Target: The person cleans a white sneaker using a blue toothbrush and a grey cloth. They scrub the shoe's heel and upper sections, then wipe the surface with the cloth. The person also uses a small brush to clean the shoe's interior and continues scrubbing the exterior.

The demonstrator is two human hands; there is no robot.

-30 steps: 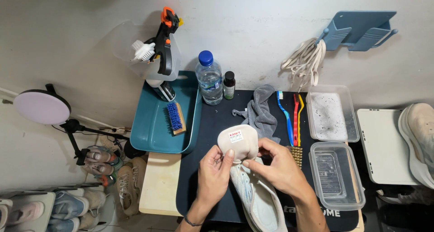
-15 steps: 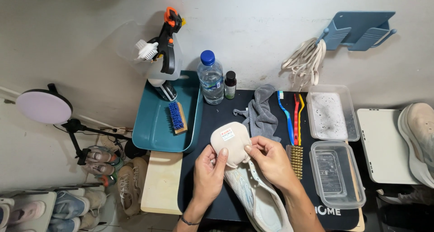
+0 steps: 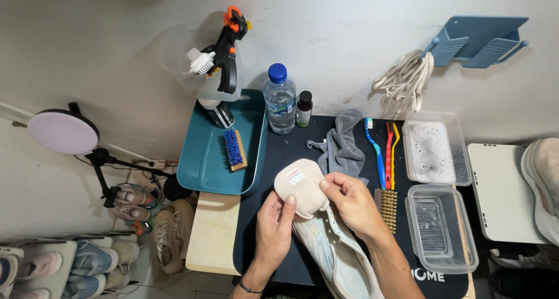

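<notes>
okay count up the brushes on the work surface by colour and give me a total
Blue toothbrush: 1
Red toothbrush: 1
Yellow toothbrush: 1
Blue-bristled scrub brush in the teal tray: 1
Tan-bristled brush beside the right hand: 1
Total: 5

Beige shoe tongue (image 3: 303, 187), teal tray (image 3: 201, 168).

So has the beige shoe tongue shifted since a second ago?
Barely: the shoe tongue, pinched between the left hand and right hand, sits slightly lower and more tilted against the grey cloth.
</notes>
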